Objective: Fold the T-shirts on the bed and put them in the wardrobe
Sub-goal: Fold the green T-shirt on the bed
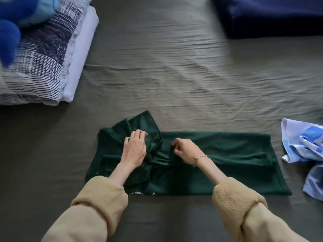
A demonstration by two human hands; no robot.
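Observation:
A dark green T-shirt [232, 154] lies sideways on the grey bed sheet [174, 75], folded into a long band, with white lettering at its near edge. My left hand [135, 147] rests on the bunched cloth near the sleeve, fingers curled into the fabric. A fold at the shirt's middle is pinched by my right hand [185, 151], which wears a thin bracelet. A light blue patterned T-shirt [304, 145] lies crumpled at the right edge of the bed.
A striped white and navy pillow [43, 58] sits at the far left with a blue plush toy [10, 23] on it. At the far right lies a dark navy cushion [271, 16].

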